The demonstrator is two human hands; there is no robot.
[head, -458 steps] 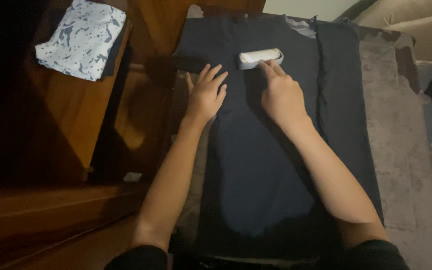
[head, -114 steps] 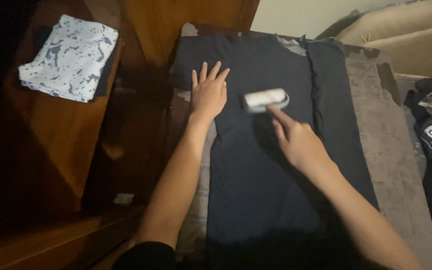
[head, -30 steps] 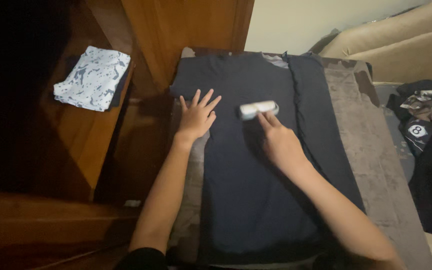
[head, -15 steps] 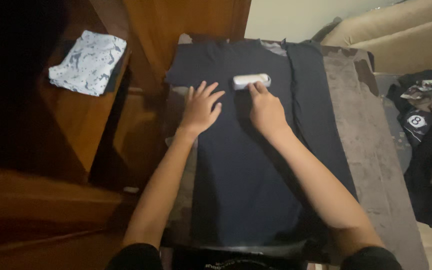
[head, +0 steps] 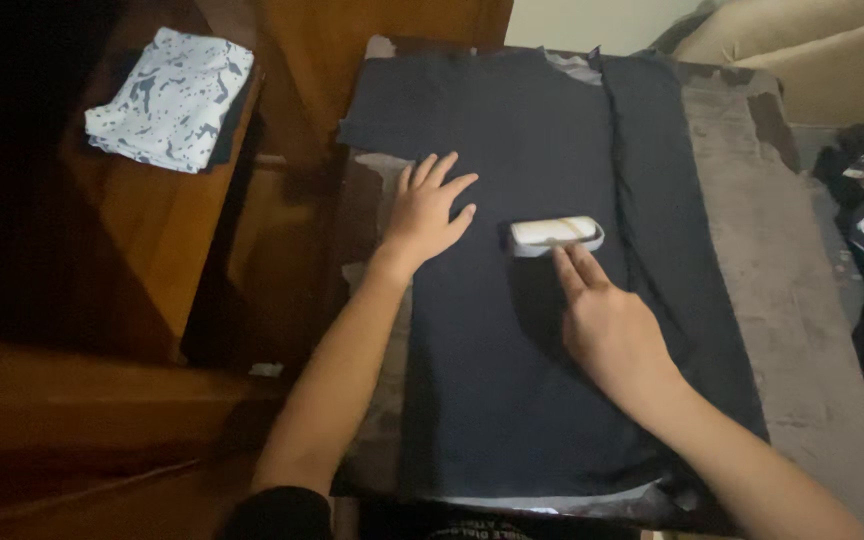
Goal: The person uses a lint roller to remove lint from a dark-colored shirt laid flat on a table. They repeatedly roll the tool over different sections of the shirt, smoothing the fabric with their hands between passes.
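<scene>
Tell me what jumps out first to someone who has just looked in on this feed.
The white lint roller in mid-frame, bright against the dark shirt spread flat on the grey board; the right hand grips it from below. The left hand lies flat on the shirt beside it. At upper left, a folded white-and-blue patterned cloth sits on wooden furniture.

The dark garment (head: 512, 340) is matt, smooth cloth on a rough grey cover (head: 802, 300). The lint roller (head: 555, 233) looks like pale paper, perhaps plastic-framed. At ten o'clock, glossy wood (head: 142, 250) bears printed cloth (head: 167, 95).
</scene>
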